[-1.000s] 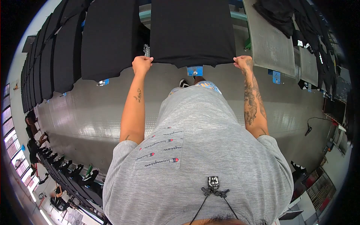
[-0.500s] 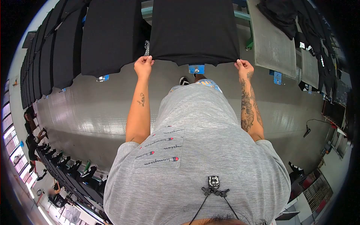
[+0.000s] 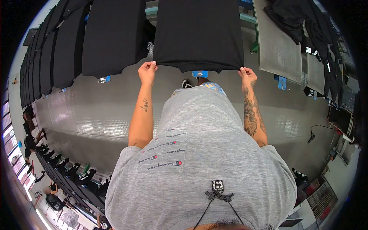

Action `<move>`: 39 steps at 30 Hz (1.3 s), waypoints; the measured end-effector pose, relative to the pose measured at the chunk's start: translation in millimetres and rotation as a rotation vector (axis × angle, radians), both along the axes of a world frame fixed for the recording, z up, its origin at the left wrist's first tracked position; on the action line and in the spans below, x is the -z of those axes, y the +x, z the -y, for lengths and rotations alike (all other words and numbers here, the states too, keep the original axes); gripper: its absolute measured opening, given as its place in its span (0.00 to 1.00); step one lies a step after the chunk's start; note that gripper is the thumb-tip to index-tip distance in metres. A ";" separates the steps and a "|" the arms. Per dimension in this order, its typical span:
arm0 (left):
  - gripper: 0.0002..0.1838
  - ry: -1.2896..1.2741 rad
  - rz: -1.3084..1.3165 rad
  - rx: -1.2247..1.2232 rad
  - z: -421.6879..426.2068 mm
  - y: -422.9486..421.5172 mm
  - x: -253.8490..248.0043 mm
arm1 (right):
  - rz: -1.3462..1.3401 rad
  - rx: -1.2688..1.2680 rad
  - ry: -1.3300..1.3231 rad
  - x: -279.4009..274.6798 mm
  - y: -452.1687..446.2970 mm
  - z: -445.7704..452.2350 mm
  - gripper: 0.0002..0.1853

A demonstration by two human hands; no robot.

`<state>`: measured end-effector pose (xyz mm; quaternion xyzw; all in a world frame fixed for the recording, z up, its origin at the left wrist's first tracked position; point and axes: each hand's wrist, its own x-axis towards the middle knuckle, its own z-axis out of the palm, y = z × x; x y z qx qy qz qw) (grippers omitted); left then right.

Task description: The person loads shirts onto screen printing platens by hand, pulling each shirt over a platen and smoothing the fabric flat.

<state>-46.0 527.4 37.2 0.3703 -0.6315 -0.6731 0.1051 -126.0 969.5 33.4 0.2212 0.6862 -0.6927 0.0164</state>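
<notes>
A black T-shirt (image 3: 198, 34) lies stretched flat over a board in front of me, its lower edge hanging toward my body. My left hand (image 3: 148, 71) pinches the left corner of that edge between thumb and fingers. At the right corner my right hand (image 3: 248, 74) grips the cloth in the same way. The edge is pulled taut between both hands and sags slightly in the middle. A blue bracket (image 3: 199, 74) shows just below the cloth; the board itself is hidden under the shirt.
More boards covered in black shirts (image 3: 113, 38) run off to the left. On the right stands a bare grey board (image 3: 279, 48) with a bunched black garment (image 3: 285, 19) at its far end. Another row of dark boards (image 3: 71, 184) is at lower left, with people near it.
Both hands have come slightly closer to my body, and the shirt's lower edge has moved with them. The grip at both corners is unchanged.
</notes>
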 end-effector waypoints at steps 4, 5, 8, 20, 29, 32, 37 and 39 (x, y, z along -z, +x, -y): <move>0.08 0.041 0.018 0.007 1.2 6.4 0.8 | 0.115 0.047 -0.073 -1.9 0.4 -3.7 0.11; 0.11 0.072 0.076 -0.009 0.8 7.6 1.0 | 0.183 0.062 -0.084 -3.8 2.5 -4.1 0.12; 0.19 0.325 0.191 -0.041 -3.3 4.7 -7.8 | 0.379 0.086 -0.319 -17.2 2.6 4.7 0.15; 0.13 0.699 0.066 -0.305 -15.4 -5.3 15.4 | 0.323 0.294 -0.671 10.7 0.0 19.3 0.10; 0.15 0.720 0.138 -0.385 0.5 -14.5 38.4 | 0.396 0.351 -0.688 38.4 -30.0 4.8 0.12; 0.14 0.662 0.213 -0.341 4.1 -18.7 35.9 | 0.413 0.299 -0.631 30.5 -26.1 4.2 0.13; 0.21 0.997 0.209 -0.289 7.4 -66.3 8.6 | 0.510 0.307 -0.987 29.7 -59.1 4.2 0.17; 0.21 0.967 0.233 -0.265 26.2 -80.0 30.6 | 0.565 0.279 -0.948 43.8 -81.9 0.1 0.20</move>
